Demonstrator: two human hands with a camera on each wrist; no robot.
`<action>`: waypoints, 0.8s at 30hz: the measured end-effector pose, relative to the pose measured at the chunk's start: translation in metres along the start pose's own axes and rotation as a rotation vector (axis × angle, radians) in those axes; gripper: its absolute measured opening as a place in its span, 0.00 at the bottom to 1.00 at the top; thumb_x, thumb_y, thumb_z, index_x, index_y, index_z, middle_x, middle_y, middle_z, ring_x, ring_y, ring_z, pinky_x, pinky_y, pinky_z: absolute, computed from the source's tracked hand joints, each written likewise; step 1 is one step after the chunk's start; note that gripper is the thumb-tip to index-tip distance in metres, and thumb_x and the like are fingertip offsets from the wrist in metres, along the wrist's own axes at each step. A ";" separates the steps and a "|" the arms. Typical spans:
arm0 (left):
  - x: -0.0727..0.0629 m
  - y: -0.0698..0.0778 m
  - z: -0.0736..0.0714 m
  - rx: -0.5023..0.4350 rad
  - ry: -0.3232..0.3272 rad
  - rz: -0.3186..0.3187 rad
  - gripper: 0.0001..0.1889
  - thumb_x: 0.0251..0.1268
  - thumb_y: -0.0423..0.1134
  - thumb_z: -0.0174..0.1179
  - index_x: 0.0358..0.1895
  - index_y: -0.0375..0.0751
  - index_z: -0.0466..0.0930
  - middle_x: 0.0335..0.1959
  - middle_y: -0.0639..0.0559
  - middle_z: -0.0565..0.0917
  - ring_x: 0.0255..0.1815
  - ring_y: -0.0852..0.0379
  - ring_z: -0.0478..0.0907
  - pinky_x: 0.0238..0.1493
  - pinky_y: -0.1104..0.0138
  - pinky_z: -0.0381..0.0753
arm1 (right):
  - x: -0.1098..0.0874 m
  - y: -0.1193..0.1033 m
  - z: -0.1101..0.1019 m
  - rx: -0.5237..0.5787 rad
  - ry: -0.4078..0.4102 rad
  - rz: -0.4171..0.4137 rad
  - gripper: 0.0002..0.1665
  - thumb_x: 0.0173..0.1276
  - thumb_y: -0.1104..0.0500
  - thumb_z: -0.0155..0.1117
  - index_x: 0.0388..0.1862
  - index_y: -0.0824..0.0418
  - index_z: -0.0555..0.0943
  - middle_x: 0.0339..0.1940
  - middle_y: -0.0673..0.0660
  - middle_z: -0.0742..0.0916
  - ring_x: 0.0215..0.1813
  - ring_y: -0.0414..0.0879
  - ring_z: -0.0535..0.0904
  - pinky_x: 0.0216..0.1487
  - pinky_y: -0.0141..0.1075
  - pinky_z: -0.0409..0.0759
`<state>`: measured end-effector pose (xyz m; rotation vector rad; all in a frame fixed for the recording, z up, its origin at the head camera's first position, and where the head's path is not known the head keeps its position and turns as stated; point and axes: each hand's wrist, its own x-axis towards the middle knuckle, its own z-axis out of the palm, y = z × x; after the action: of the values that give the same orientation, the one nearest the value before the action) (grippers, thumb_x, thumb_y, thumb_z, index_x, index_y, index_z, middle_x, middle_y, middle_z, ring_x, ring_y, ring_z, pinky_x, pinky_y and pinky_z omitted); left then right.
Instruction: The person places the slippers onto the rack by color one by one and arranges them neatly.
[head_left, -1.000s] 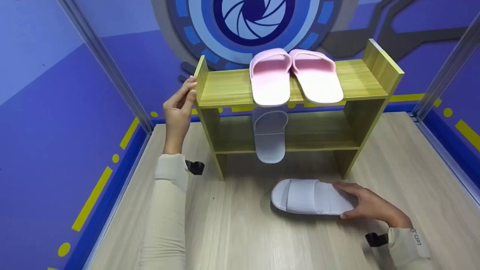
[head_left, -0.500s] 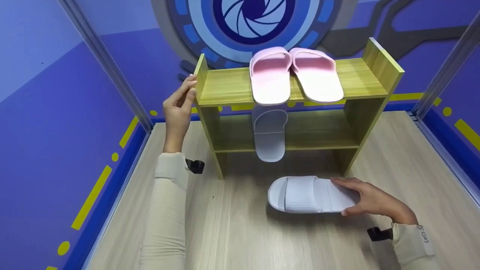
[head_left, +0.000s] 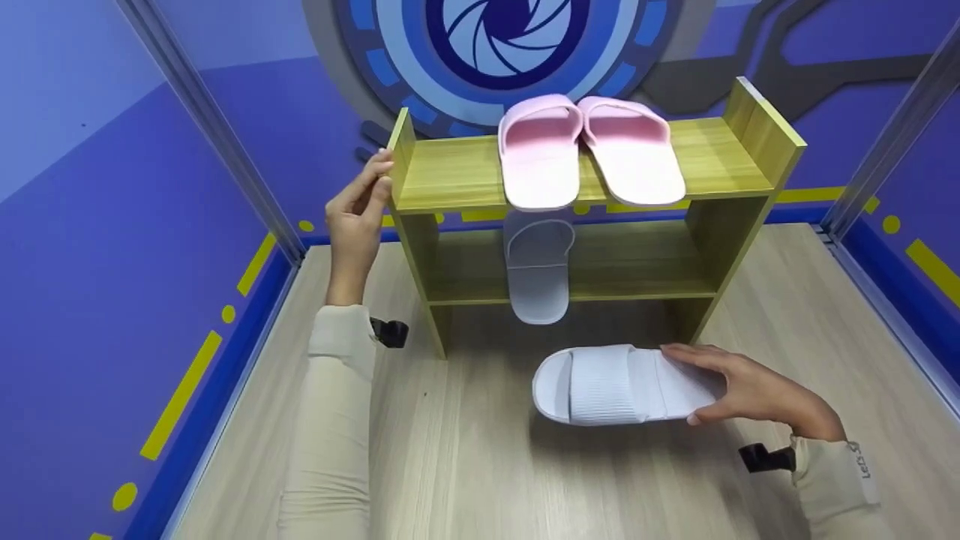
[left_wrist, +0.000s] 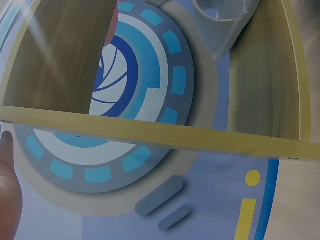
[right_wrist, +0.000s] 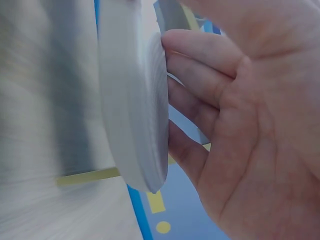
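In the head view my right hand (head_left: 757, 390) grips the heel of a white slide slipper (head_left: 600, 386), thumb along one edge and fingers along the other. The slipper hangs just above the floor, toe to the left, with a shadow beneath it. The right wrist view has the slipper (right_wrist: 135, 95) edge-on against my fingertips. My left hand (head_left: 357, 217) holds the upper left side panel of a wooden shoe rack (head_left: 450, 176) between thumb and fingers. A matching white slipper (head_left: 538, 289) lies on the rack's lower shelf, its heel jutting over the front edge.
Two pink slippers, a left one (head_left: 541, 165) and a right one (head_left: 637, 161), sit side by side on the upper shelf with heels over its edge. Behind the rack stands a printed blue wall (head_left: 285, 112). Wood-look flooring (head_left: 465, 457) extends in front.
My right hand has raised the white slipper slightly off the floor, its toe shifting a little left and its heel turning upward. My left hand stays on the rack.
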<state>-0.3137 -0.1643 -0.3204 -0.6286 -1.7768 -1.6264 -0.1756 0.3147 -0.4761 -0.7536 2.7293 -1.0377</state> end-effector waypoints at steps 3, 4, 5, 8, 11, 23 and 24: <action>0.000 0.000 0.000 0.002 0.001 0.003 0.13 0.68 0.32 0.57 0.52 0.31 0.82 0.60 0.42 0.79 0.64 0.55 0.75 0.61 0.65 0.77 | 0.000 -0.003 -0.005 0.012 -0.009 0.017 0.53 0.46 0.45 0.80 0.71 0.52 0.68 0.70 0.62 0.72 0.64 0.17 0.56 0.57 0.19 0.68; 0.000 0.000 0.000 0.000 0.002 0.003 0.13 0.68 0.32 0.57 0.52 0.31 0.82 0.60 0.42 0.79 0.64 0.55 0.75 0.61 0.65 0.77 | 0.000 -0.004 -0.006 0.017 -0.010 0.026 0.53 0.45 0.45 0.80 0.71 0.51 0.68 0.71 0.61 0.72 0.63 0.17 0.56 0.57 0.20 0.68; 0.000 0.000 0.000 0.000 0.003 0.003 0.13 0.68 0.32 0.57 0.52 0.31 0.82 0.60 0.42 0.79 0.64 0.55 0.75 0.61 0.65 0.76 | 0.001 -0.004 -0.008 0.014 -0.013 0.029 0.53 0.45 0.45 0.80 0.71 0.51 0.68 0.71 0.61 0.72 0.63 0.17 0.56 0.57 0.20 0.69; 0.000 -0.001 0.000 -0.002 0.004 -0.001 0.13 0.68 0.32 0.57 0.52 0.31 0.82 0.60 0.42 0.79 0.64 0.55 0.75 0.61 0.65 0.77 | 0.001 -0.006 -0.012 0.015 -0.016 0.024 0.53 0.46 0.45 0.79 0.72 0.50 0.68 0.71 0.60 0.72 0.63 0.18 0.58 0.56 0.22 0.70; 0.000 -0.001 0.000 0.000 0.008 -0.014 0.13 0.68 0.32 0.57 0.51 0.32 0.83 0.60 0.43 0.80 0.64 0.56 0.75 0.60 0.66 0.77 | 0.002 -0.007 -0.014 0.025 -0.011 0.005 0.53 0.46 0.46 0.80 0.72 0.51 0.68 0.71 0.60 0.72 0.62 0.18 0.59 0.55 0.21 0.70; 0.000 0.002 0.000 -0.018 0.008 -0.055 0.13 0.68 0.30 0.56 0.52 0.31 0.82 0.61 0.42 0.79 0.65 0.53 0.74 0.61 0.65 0.76 | 0.008 -0.019 -0.022 0.008 0.004 0.014 0.52 0.47 0.46 0.79 0.72 0.48 0.67 0.71 0.58 0.72 0.62 0.19 0.59 0.55 0.23 0.71; 0.000 0.002 0.000 -0.017 0.008 -0.053 0.13 0.68 0.30 0.56 0.52 0.31 0.82 0.61 0.42 0.79 0.64 0.54 0.75 0.61 0.65 0.76 | 0.009 -0.020 -0.023 0.011 0.005 0.015 0.52 0.47 0.45 0.79 0.72 0.48 0.67 0.71 0.58 0.72 0.62 0.19 0.59 0.56 0.23 0.71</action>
<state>-0.3123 -0.1637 -0.3189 -0.5864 -1.7902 -1.6787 -0.1815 0.3110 -0.4454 -0.7289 2.7268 -1.0515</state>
